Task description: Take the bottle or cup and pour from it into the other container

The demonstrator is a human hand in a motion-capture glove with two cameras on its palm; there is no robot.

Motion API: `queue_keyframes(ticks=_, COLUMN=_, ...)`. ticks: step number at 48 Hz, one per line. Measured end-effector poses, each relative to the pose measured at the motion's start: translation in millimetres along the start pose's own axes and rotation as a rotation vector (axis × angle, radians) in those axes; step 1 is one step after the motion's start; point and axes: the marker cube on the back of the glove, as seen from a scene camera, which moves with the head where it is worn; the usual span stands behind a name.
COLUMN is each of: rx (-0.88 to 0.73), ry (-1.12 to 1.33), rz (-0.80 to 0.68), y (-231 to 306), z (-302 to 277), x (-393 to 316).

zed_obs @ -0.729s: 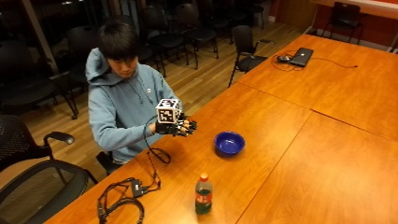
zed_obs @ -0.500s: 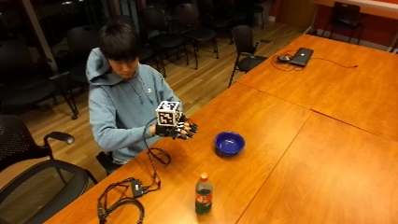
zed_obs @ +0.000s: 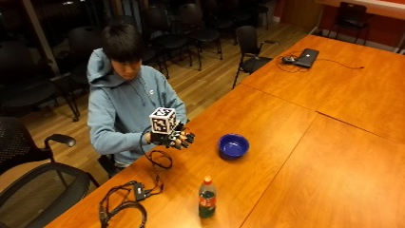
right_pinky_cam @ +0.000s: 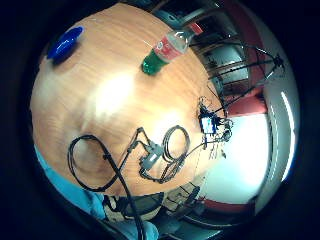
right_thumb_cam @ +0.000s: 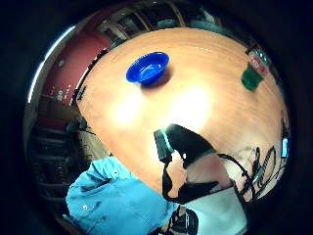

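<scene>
1. The black-gloved right hand [zed_obs: 172, 137] is raised above the near edge of the orange-brown wooden table [zed_obs: 329, 156], in front of the person's chest, with the forearm bent inward from the elbow.
2. Its fingers [zed_obs: 185, 139] hang loosely curled, point toward the table's middle and hold nothing; no object is in contact with the palm.
3. The thumb side palm view shows the thumb [right_thumb_cam: 175, 169] with its black strap, extended over bare table surface.
4. The bare left hand is hidden behind the gloved one in the outside view; whether the two touch cannot be determined.
5. The clear plastic bottle with green liquid, red label and orange cap [zed_obs: 207, 197] stands upright on the table, well apart from the right hand, toward the person's right.
6. The round blue bowl [zed_obs: 233, 145] rests upright on the table, near the right hand, in front of the fingertips and apart from the bottle.
7. Both containers appear in both palm views, each at a distance from the palm: bottle [right_pinky_cam: 166, 50], bowl [right_thumb_cam: 147, 67].
8. A black office chair [zed_obs: 38, 180] stands beside the person, who wears a grey-blue hooded sweatshirt [zed_obs: 123, 111].
9. A closed black laptop [zed_obs: 307, 57] lies on the far table section.
</scene>
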Motion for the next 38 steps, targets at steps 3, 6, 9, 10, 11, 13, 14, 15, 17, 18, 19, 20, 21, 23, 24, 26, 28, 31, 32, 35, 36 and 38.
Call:
queue_keyframes(ticks=3, rx=0.007, ry=-0.061, rz=0.072, y=2.4, z=1.0, x=2.3)
queue_keyframes(ticks=6, rx=0.012, ry=-0.068, rz=0.095, y=4.2, z=0.3, x=11.3)
queue_keyframes(ticks=9, rx=0.008, ry=-0.067, rz=0.108, y=7.5, z=0.5, x=19.6)
queue_keyframes(ticks=10, rx=0.007, ry=-0.067, rz=0.112, y=8.9, z=0.7, x=22.3)
queue_keyframes(ticks=11, rx=0.004, ry=-0.067, rz=0.116, y=10.3, z=0.9, x=25.1)
queue_keyframes(ticks=13, rx=-0.007, ry=-0.068, rz=0.126, y=13.5, z=1.3, x=30.6)
queue_keyframes(ticks=14, rx=-0.013, ry=-0.067, rz=0.131, y=15.0, z=1.4, x=33.6)
queue_keyframes(ticks=15, rx=-0.018, ry=-0.065, rz=0.136, y=16.2, z=1.4, x=36.7)
queue_keyframes(ticks=17, rx=-0.024, ry=-0.057, rz=0.145, y=18.0, z=1.2, x=42.7)
queue_keyframes(ticks=18, rx=-0.026, ry=-0.052, rz=0.149, y=18.9, z=1.1, x=45.3)
queue_keyframes(ticks=19, rx=-0.027, ry=-0.048, rz=0.153, y=19.8, z=1.2, x=47.6)
queue_keyframes(ticks=20, rx=-0.027, ry=-0.042, rz=0.157, y=20.9, z=1.5, x=49.8)
queue_keyframes(ticks=21, rx=-0.026, ry=-0.038, rz=0.162, y=22.0, z=1.9, x=52.1)
queue_keyframes(ticks=23, rx=-0.025, ry=-0.032, rz=0.171, y=23.9, z=2.1, x=56.9)
queue_keyframes(ticks=24, rx=-0.026, ry=-0.031, rz=0.174, y=24.4, z=1.7, x=59.6)
queue_keyframes(ticks=26, rx=-0.027, ry=-0.029, rz=0.182, y=25.1, z=0.6, x=66.1)
queue_keyframes(ticks=28, rx=-0.029, ry=-0.029, rz=0.192, y=25.9, z=-0.3, x=73.0)
queue_keyframes(ticks=31, rx=-0.03, ry=-0.03, rz=0.206, y=28.7, z=0.5, x=80.0)
queue_keyframes(ticks=32, rx=-0.03, ry=-0.029, rz=0.21, y=30.2, z=1.6, x=81.4)
queue_keyframes(ticks=35, rx=-0.024, ry=-0.025, rz=0.222, y=33.9, z=4.6, x=88.3)
queue_keyframes(ticks=36, rx=-0.022, ry=-0.023, rz=0.226, y=34.5, z=5.0, x=91.9)
queue_keyframes(ticks=38, rx=-0.017, ry=-0.023, rz=0.236, y=34.8, z=4.8, x=99.5)
